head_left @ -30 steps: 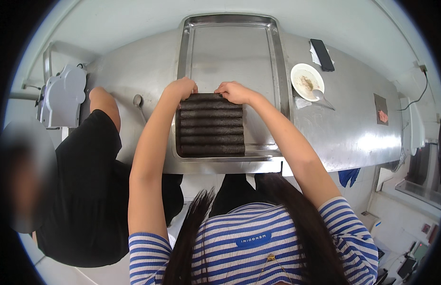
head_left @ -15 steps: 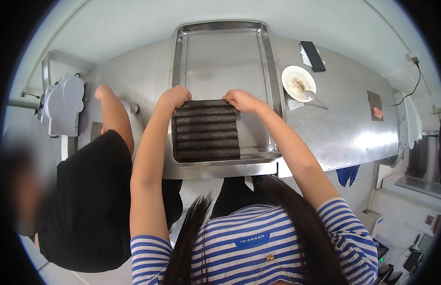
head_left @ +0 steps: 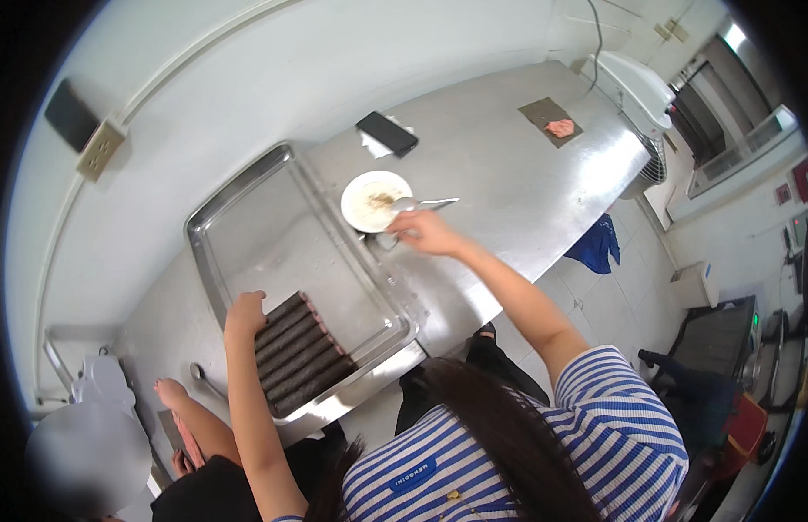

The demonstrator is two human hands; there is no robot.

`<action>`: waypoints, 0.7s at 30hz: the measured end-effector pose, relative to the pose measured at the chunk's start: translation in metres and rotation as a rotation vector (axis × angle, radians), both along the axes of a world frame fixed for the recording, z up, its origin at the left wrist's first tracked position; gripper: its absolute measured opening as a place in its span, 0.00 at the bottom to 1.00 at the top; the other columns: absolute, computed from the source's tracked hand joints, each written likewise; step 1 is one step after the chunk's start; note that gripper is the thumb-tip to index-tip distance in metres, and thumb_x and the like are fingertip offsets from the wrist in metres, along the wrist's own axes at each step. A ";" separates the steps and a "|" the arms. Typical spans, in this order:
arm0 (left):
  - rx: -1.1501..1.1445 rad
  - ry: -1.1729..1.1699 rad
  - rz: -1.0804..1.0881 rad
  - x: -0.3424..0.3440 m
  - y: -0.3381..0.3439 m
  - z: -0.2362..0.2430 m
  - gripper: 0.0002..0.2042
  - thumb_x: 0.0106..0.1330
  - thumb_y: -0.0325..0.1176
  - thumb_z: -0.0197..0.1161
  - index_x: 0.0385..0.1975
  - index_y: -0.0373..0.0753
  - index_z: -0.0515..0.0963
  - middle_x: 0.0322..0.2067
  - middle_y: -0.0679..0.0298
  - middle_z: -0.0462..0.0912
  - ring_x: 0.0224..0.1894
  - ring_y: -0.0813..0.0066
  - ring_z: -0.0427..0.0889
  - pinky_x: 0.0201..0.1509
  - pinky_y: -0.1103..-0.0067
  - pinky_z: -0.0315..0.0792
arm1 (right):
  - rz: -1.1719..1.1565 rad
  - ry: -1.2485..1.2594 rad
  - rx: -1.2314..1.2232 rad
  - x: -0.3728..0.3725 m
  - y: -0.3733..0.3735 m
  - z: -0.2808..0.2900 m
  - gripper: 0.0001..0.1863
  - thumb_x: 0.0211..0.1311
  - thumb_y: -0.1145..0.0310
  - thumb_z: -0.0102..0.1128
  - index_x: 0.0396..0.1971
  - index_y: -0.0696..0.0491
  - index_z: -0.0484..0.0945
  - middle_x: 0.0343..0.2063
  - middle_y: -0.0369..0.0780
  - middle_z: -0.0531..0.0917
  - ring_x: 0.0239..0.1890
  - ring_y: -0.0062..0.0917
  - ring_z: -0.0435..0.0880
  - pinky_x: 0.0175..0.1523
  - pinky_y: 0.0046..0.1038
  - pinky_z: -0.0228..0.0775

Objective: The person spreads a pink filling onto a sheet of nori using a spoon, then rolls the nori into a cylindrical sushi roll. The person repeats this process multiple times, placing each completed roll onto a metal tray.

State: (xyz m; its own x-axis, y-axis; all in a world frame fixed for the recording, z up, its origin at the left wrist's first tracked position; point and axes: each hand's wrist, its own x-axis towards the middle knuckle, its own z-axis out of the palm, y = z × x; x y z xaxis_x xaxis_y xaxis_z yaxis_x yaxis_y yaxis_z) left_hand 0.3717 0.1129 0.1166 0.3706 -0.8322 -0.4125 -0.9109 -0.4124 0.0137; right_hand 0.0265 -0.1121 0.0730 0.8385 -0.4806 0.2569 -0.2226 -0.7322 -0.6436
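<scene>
Dark seaweed rolls (head_left: 301, 357) lie side by side in a shallow steel tray (head_left: 369, 270), with pink filling showing at their right ends. My left hand (head_left: 244, 315) is closed at the left end of the farthest roll, its fingertips partly hidden. Beyond the tray's right rim, my right hand (head_left: 424, 233) hovers beside a white bowl (head_left: 376, 198), fingers stretched out and holding nothing. Pale contents with brown specks fill the bowl, and a metal spoon (head_left: 425, 204) rests in it, handle to the right. A small clear wrapper (head_left: 385, 240) lies under my fingertips.
A black phone (head_left: 387, 133) lies on white paper behind the bowl. Farther right is a seaweed sheet (head_left: 547, 120) bearing pink meat (head_left: 559, 128). At left, another person's hand (head_left: 170, 393) is near a ladle (head_left: 197, 372). A wall socket (head_left: 99, 150) is at upper left.
My right hand has left the farthest roll and moved right to the bowl. My left hand stays by the roll's left end. The view has turned toward the right.
</scene>
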 end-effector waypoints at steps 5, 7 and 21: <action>-0.130 0.610 -0.134 -0.117 -0.064 0.026 0.22 0.53 0.25 0.64 0.51 0.37 0.75 0.41 0.50 0.83 0.44 0.59 0.83 0.50 0.68 0.75 | -0.752 0.261 -0.286 -0.194 -0.100 -0.003 0.11 0.54 0.75 0.58 0.37 0.51 0.82 0.38 0.41 0.82 0.41 0.37 0.82 0.44 0.37 0.74; -0.140 0.681 -0.235 -0.160 -0.079 0.007 0.22 0.54 0.26 0.64 0.51 0.36 0.75 0.41 0.51 0.83 0.44 0.61 0.83 0.50 0.70 0.75 | -0.868 0.423 -0.425 -0.263 -0.142 -0.006 0.09 0.54 0.74 0.57 0.35 0.53 0.81 0.35 0.42 0.81 0.39 0.39 0.82 0.42 0.37 0.76; -0.148 0.948 0.010 -0.449 -0.114 -0.031 0.22 0.56 0.24 0.61 0.53 0.36 0.74 0.46 0.56 0.82 0.49 0.64 0.81 0.56 0.73 0.72 | -0.273 0.784 -0.876 -0.407 -0.386 -0.083 0.05 0.50 0.74 0.55 0.27 0.58 0.79 0.39 0.42 0.79 0.38 0.32 0.83 0.35 0.33 0.78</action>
State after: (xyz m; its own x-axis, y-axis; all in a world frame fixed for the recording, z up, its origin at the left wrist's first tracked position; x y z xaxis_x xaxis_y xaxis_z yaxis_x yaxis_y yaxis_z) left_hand -0.0771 -0.0006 0.0854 -0.0560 -0.8983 -0.4359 -0.4905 -0.3555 0.7956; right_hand -0.3802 -0.4983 -0.0098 0.8103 -0.5838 0.0512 -0.5461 -0.7205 0.4274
